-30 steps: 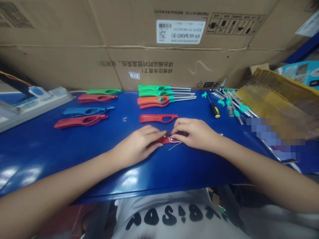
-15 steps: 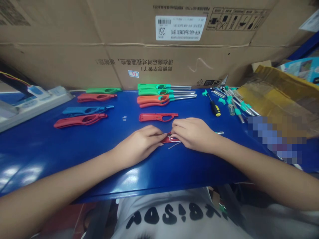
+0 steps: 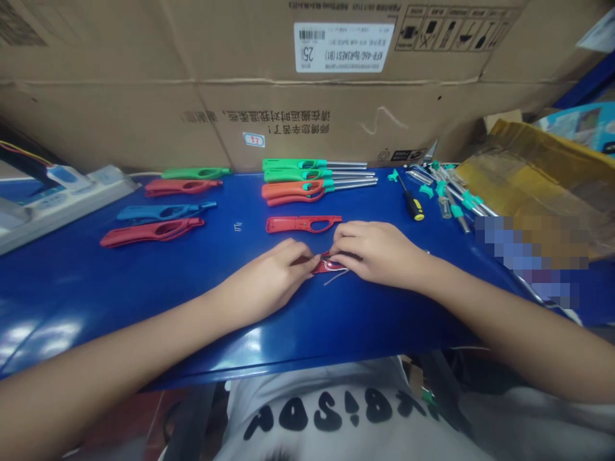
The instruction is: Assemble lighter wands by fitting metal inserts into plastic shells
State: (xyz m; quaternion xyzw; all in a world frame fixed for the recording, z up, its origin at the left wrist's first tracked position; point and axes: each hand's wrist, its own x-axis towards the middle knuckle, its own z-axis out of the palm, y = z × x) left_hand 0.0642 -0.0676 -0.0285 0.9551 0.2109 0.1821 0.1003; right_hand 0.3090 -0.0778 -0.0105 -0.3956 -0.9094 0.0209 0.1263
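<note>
A red lighter casing (image 3: pixel 323 265) lies on the blue table with a thin white wire (image 3: pixel 336 276) trailing out of it. My left hand (image 3: pixel 283 272) pinches the casing's left end between thumb and fingers. Over its right part, my right hand (image 3: pixel 372 253) has closed fingertips pressed into the casing by the wire; whatever they hold is hidden. Just beyond my hands lies a red casing half (image 3: pixel 302 223). Behind it are an assembled orange-red lighter (image 3: pixel 293 191) and green lighters (image 3: pixel 288 173) with metal tubes.
Red, blue and green casings (image 3: pixel 158 212) lie at left, near a white power strip (image 3: pixel 96 195). Small metal pins (image 3: pixel 237 226) rest mid-table. A screwdriver (image 3: pixel 416 207), metal tubes with teal parts (image 3: pixel 454 195) and a taped box (image 3: pixel 533 186) are at right. Cardboard (image 3: pixel 192 57) stands behind.
My right hand's fingers have shifted slightly on the red casing, and the metal tip right of that hand is now mostly covered. My left hand stays at the casing's end. The view has moved slightly.
</note>
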